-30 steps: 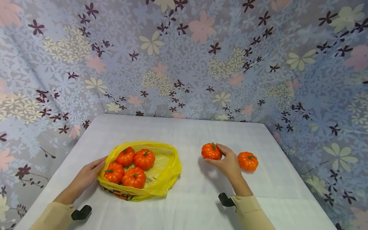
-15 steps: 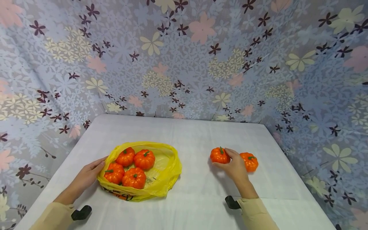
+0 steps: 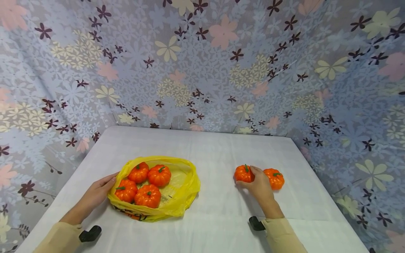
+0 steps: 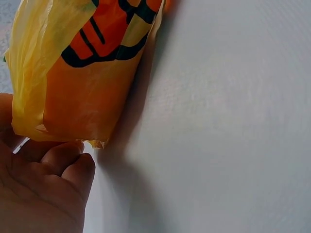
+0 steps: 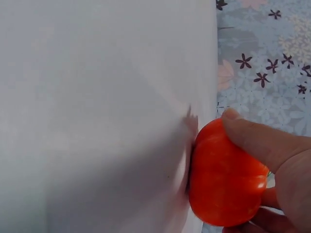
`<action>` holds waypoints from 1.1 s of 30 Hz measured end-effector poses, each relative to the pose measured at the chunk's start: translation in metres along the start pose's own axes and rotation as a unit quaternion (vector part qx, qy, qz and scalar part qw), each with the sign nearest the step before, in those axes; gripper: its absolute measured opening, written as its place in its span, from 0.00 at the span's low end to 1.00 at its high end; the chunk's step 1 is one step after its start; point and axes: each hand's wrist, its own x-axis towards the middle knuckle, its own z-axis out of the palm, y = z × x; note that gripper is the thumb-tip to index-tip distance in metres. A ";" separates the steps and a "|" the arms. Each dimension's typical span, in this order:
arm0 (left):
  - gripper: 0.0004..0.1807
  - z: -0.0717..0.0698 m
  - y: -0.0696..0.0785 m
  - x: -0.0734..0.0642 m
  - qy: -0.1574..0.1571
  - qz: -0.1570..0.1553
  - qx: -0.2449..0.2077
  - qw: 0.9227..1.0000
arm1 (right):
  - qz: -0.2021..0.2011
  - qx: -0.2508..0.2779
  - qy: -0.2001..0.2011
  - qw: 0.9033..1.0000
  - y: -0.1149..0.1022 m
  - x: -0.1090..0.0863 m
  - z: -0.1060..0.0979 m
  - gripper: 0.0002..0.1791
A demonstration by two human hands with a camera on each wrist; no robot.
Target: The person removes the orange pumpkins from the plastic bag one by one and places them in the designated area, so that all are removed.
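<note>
My right hand (image 3: 261, 185) grips a small glossy orange pumpkin (image 3: 243, 174) with a green stem, thumb on one side and fingers on the other. In the right wrist view this pumpkin (image 5: 226, 177) sits right at the white tabletop. Just to its right lies another small pumpkin (image 3: 276, 180), partly behind the hand. At the left, my left hand (image 3: 96, 192) holds the edge of a yellow plastic bag (image 3: 190, 181), whose mouth is spread wide. Several pumpkins (image 3: 159, 175) lie inside its left half. Dark lettering shows on the bag (image 4: 90, 102) in the left wrist view.
Everything rests on a table (image 3: 215, 214) covered in white cloth. A floral curtain (image 3: 202, 63) hangs behind it and along both sides. A black wrist strap piece (image 3: 90, 233) sticks out at the left sleeve, another (image 3: 256, 223) at the right.
My right hand has carried its pumpkin rightward and down to the tabletop, beside the other loose pumpkin. The left hand and the bag have stayed in place.
</note>
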 end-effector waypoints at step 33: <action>0.41 0.000 0.002 -0.002 0.006 0.010 -0.001 1.000 | -0.032 0.042 0.098 0.994 -0.025 -0.009 -0.017 0.64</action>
